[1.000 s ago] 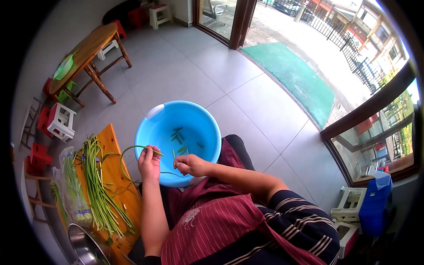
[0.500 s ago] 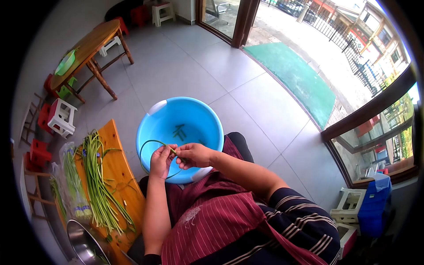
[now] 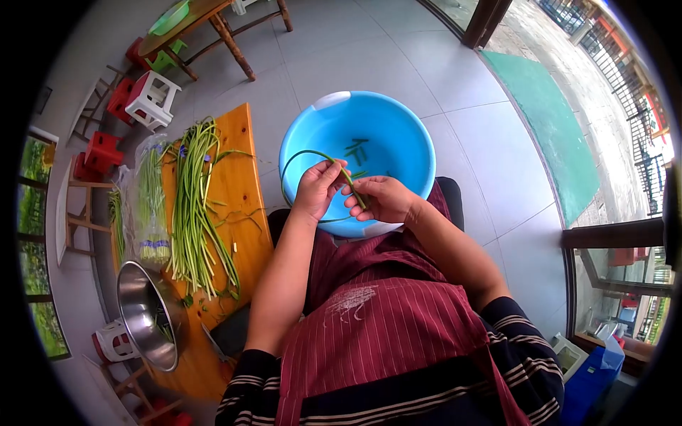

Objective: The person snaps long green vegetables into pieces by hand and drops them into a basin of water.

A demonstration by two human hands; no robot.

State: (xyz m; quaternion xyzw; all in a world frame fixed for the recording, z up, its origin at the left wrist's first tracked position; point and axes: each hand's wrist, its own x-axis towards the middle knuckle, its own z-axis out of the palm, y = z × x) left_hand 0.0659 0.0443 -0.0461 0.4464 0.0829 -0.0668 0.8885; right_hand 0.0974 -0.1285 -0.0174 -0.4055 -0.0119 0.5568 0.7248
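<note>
Over the blue basin [image 3: 312, 124], both my hands hold one long green garlic scape [image 3: 307, 151] that curls round in a loop. My left hand [image 3: 318, 190] pinches it between thumb and fingers. Close beside it, my right hand [image 3: 387, 199] is closed on the end part of the same stem. Several short cut green pieces [image 3: 357, 151] lie on the basin floor. To the left, a heap of long garlic scapes [image 3: 190, 206] lies on a wooden bench [image 3: 245, 167], beside a plastic-bagged bundle of green stems [image 3: 150, 202].
A steel bowl [image 3: 131, 284] with green bits inside stands on the bench's near end, beside a dark flat object [image 3: 231, 330]. Stools [image 3: 152, 99] and a wooden table [image 3: 202, 14] are at upper left. A green mat [image 3: 543, 121] lies by the doorway at right.
My view has tilted down and turned left, so the basin and bench appear further right. Both hands stay on the scape, and more of its end shows between them.
</note>
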